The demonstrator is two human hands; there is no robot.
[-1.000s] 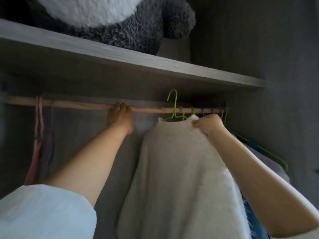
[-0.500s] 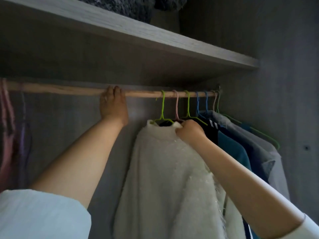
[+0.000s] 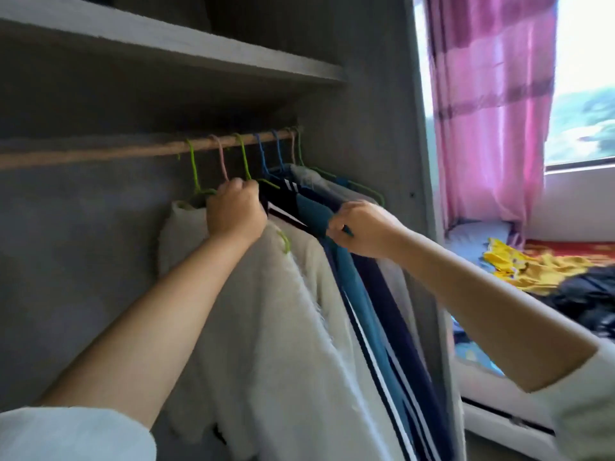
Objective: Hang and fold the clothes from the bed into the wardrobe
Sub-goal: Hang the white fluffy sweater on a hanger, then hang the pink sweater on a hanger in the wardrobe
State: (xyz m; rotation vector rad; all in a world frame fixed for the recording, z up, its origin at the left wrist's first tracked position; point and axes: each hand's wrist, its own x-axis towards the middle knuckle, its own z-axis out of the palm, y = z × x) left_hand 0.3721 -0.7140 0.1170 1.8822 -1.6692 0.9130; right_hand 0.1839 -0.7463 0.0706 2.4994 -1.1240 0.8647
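A fluffy white sweater (image 3: 266,327) hangs on a green hanger (image 3: 194,174) from the wooden rail (image 3: 100,154) inside the wardrobe. My left hand (image 3: 234,211) grips the collar area of the sweater and the hanger necks beside it. To its right hang several garments on coloured hangers, among them a teal garment (image 3: 349,277) and a navy garment (image 3: 392,314). My right hand (image 3: 361,227) pinches the shoulder of the teal garment. On the bed (image 3: 479,234) at the right lie a yellow garment (image 3: 539,264) and dark clothes (image 3: 585,301).
A grey shelf (image 3: 199,51) runs above the rail. The wardrobe's right side panel (image 3: 382,128) stands close behind the hangers. A pink curtain (image 3: 489,111) and a bright window (image 3: 585,78) are beyond it. The rail's left stretch carries no hangers in view.
My left hand left the rail and now grips the sweater's collar by the hangers. My right hand moved from the collar to the teal garment. The view swung right, showing bed and window.
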